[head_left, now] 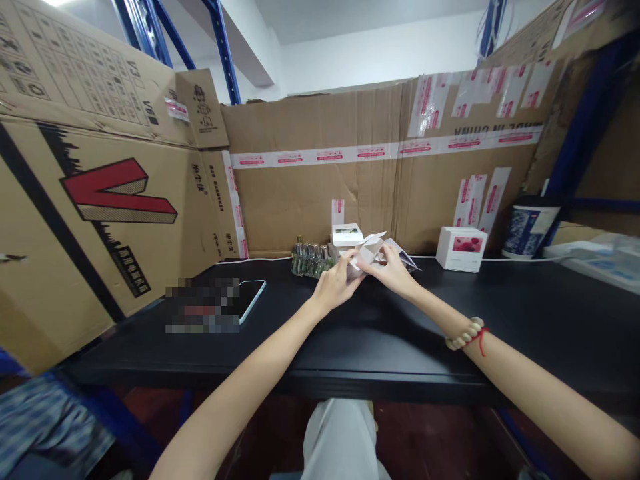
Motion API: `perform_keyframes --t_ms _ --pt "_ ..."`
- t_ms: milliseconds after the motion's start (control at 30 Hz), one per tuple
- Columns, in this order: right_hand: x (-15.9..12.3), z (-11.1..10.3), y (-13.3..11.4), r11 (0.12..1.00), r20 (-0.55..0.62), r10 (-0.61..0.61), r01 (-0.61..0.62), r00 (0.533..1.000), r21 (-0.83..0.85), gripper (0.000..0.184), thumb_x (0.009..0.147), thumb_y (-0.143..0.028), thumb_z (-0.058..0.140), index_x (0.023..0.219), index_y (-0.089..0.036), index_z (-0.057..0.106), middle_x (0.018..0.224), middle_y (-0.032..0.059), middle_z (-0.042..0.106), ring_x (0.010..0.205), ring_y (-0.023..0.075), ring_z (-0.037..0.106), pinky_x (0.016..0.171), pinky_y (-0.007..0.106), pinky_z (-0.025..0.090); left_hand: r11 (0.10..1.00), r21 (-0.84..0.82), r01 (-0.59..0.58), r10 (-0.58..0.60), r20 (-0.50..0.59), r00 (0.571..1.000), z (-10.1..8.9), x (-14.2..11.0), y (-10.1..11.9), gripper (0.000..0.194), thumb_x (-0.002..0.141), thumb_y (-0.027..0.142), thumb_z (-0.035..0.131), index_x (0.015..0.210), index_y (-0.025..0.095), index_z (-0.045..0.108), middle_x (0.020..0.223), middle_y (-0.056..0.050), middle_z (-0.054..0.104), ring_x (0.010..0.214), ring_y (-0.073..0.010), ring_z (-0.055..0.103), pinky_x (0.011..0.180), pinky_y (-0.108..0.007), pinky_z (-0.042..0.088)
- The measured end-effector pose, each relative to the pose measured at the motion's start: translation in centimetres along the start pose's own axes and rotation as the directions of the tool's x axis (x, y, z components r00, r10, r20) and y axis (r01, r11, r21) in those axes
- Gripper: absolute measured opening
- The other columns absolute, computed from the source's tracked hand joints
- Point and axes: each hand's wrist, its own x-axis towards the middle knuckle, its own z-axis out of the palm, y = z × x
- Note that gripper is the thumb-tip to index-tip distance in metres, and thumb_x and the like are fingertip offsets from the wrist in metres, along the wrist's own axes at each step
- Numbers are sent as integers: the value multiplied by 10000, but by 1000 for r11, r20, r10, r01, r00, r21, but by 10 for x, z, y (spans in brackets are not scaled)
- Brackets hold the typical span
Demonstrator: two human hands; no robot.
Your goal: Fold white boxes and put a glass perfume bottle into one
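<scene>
Between my two hands, above the black tabletop, is a small white carton [369,249] with its flaps up. My left hand [336,283] grips its left side with bent fingers. On the right side, my right hand [393,270] has its fingers closed on the same carton. Just left of my hands stands a cluster of small glass bottles [311,259] with shiny caps. Behind the carton sits a white box [347,233] with a picture on its top. Flat folded white card [403,255] lies behind my right hand.
A white box with a red flower picture [461,249] stands at the right. Farther right are a blue patterned cup [530,227] and a clear plastic container [600,260]. A phone [250,298] lies at the left. Cardboard walls [310,187] enclose the black table [310,347].
</scene>
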Motion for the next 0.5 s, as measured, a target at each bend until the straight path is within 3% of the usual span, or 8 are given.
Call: perform_keyframes --t_ms 100,233,333,500 --pt "-4 0 0 999 34 -44 44 998 -3 721 660 -579 679 1205 -162 456 1267 153 349 1212 274 402 1010 427 400 995 -67 71 -72 -18 997 -1 1 -2 602 875 296 497 1347 190 139 1059 -92 623 765 -194 655 596 -268 499" --pt "-9 1 -1 996 72 -92 91 993 17 839 728 -523 649 1374 -220 208 1372 159 253 1198 253 439 964 419 442 978 -187 93 -98 -18 995 2 2 -8 658 904 290 444 1403 190 27 1132 -122 591 877 -172 639 674 -258 504" --pt "-9 -1 -2 993 75 -115 114 991 16 679 772 -498 599 1299 -223 270 1327 146 292 1090 230 510 847 383 513 958 -268 106 -112 -7 994 4 2 -11 552 932 327 390 1395 206 114 1171 -124 568 925 -163 625 758 -286 501" --pt "-7 -4 -5 993 100 -110 115 989 -41 417 813 -478 527 1123 -210 452 1212 128 354 948 208 544 757 369 545 960 -241 142 -142 17 990 0 4 -11 346 950 311 331 1277 206 372 1176 -91 564 986 -162 592 865 -316 467"
